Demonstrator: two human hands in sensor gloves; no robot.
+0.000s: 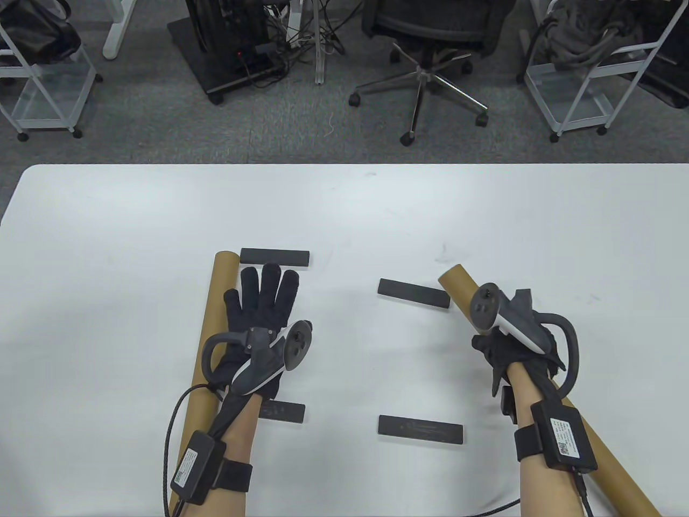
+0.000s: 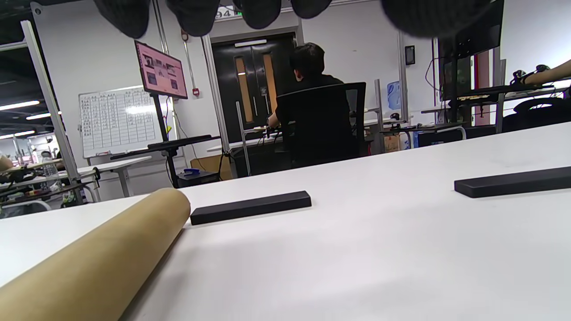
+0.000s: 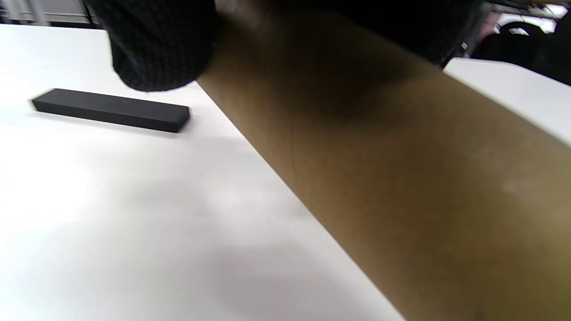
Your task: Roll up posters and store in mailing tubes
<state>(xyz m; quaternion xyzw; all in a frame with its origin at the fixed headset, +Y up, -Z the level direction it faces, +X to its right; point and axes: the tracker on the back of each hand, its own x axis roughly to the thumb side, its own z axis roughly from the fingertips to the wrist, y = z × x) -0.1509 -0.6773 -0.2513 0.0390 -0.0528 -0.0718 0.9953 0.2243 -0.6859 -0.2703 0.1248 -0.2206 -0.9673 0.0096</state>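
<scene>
A long brown cardboard mailing tube [image 1: 543, 396] is gripped by the right hand [image 1: 506, 350], whose gloved fingers [image 3: 160, 49] are wrapped over its upper side. Its long axis runs diagonally, from an open end just right of the upper right black weight bar [image 1: 413, 293] back past the forearm toward the table's near edge. Whether the tube is lifted or resting on the white table [image 1: 344, 215] cannot be told for certain, though the far end appears slightly raised.

A second brown cardboard tube [image 1: 207, 344] lies on the table just left of the left hand [image 1: 258, 323], its axis running almost straight away from the person. The left hand is spread flat with fingers [image 1: 269, 283] extended, palm down and holding nothing; it appears to rest on a white sheet, probably the poster, hard to separate from the table. Its fingertips lie just short of the upper left black weight bar [image 1: 275, 257].

Two more black bars, the lower left [image 1: 282, 412] and the lower right [image 1: 420, 429], mark the near corners. The gripped tube lies to the right of all four bars, so the right hand is nearer to it; whatever is to be rolled sits between the hands.
</scene>
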